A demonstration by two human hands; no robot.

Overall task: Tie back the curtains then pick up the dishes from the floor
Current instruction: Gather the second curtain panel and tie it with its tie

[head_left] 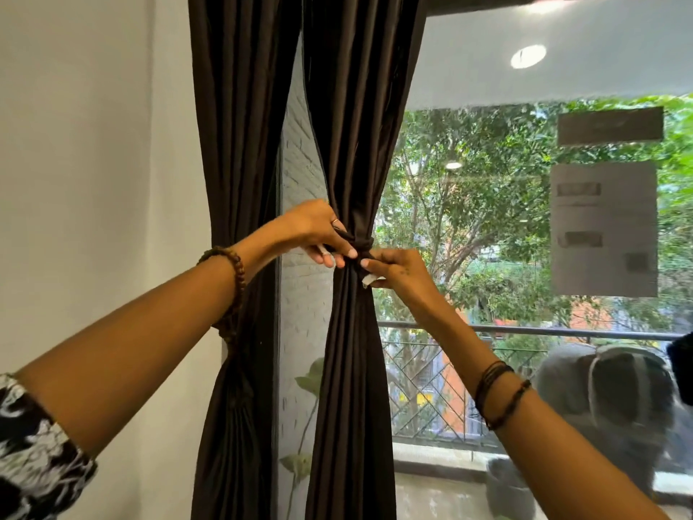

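Observation:
Two dark brown curtains hang side by side at a window. The left curtain (232,144) is gathered at its middle behind my left forearm. The right curtain (352,125) is cinched at mid height by a dark tie-back (362,242) knotted round it. My left hand (315,230) pinches the tie-back from the left. My right hand (393,270) pinches its loose end just below the knot, on the right. No dishes and no floor are in view.
A white wall (93,163) stands to the left. The window glass (525,219) fills the right side, with trees, a balcony railing (562,332) and a reflection of a person behind it. A grey brick wall (302,294) shows between the curtains.

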